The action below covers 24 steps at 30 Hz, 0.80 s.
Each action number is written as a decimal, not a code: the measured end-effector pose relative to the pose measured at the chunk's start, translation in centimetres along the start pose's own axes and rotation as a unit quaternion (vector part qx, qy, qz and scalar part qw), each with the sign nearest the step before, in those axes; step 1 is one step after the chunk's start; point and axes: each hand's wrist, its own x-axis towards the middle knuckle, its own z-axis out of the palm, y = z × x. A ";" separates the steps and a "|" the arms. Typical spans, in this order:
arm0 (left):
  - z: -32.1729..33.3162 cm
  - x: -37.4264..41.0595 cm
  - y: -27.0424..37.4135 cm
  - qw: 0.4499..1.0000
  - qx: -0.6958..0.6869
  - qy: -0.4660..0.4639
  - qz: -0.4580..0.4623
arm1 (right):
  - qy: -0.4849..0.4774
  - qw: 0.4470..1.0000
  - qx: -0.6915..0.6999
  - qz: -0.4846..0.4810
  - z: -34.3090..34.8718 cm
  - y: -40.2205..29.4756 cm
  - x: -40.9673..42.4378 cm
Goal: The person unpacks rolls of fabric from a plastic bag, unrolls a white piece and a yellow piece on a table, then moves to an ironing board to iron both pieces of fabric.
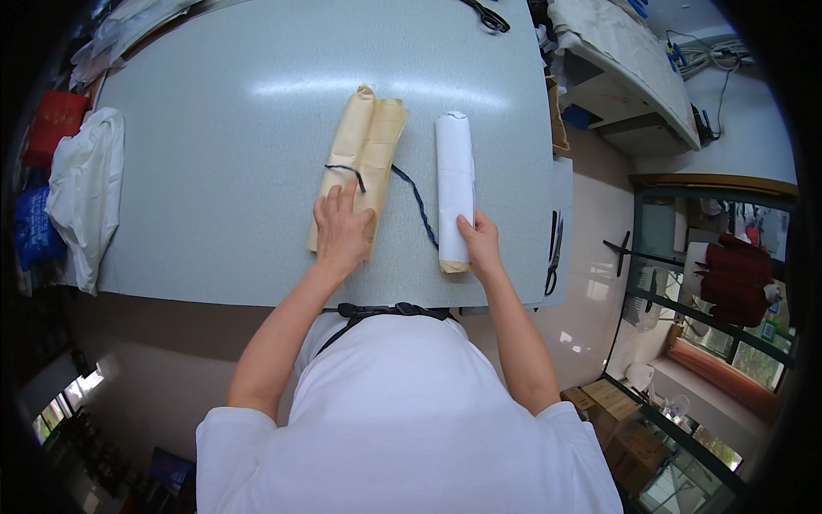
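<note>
A flattened bundle of brown kraft paper (363, 135) lies at a slant on the table before me. My left hand (343, 228) rests on its lower half, palm down, thumb spread from the fingers. A dark blue cord (416, 196) crosses the bundle; one end lies just beyond my fingertips. To the right, the cord runs across the table and disappears at the white paper roll (454, 167). That roll stretches away from me, a brown edge showing at its near end. My right hand (483, 245) grips its lower right side, thumb on top.
Black-handled scissors (493, 19) lie at the table's (205, 180) far edge. Another pair (553, 257) is on a lower surface beyond the right edge. White cloth (90, 193) drapes over the left edge, beside red (56, 122) and blue (37, 221) packages. Cardboard boxes (607, 411) stand lower right.
</note>
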 end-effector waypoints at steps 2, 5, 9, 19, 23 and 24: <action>0.0 0.1 -0.2 1.000 0.027 -0.010 0.000 | -0.009 0.999 0.033 0.015 -0.1 0.4 -0.3; 2.2 0.2 -1.6 0.997 0.063 0.028 -0.016 | -0.025 0.998 0.050 0.033 0.2 0.1 -0.7; 2.0 1.1 -1.9 0.995 0.050 0.024 -0.078 | -0.004 0.999 -0.020 0.025 -0.2 1.0 -0.3; 0.7 1.4 -1.3 0.990 -0.029 -0.009 -0.139 | -0.040 0.903 -0.356 -0.236 11.2 -5.3 -2.0; 1.5 0.2 -2.6 0.976 -0.093 0.039 -0.191 | -0.062 0.899 -0.410 -0.142 12.6 -3.5 3.0; 1.4 -0.1 -3.6 0.967 -0.130 0.052 -0.215 | -0.070 0.903 -0.407 -0.117 12.2 -2.7 4.0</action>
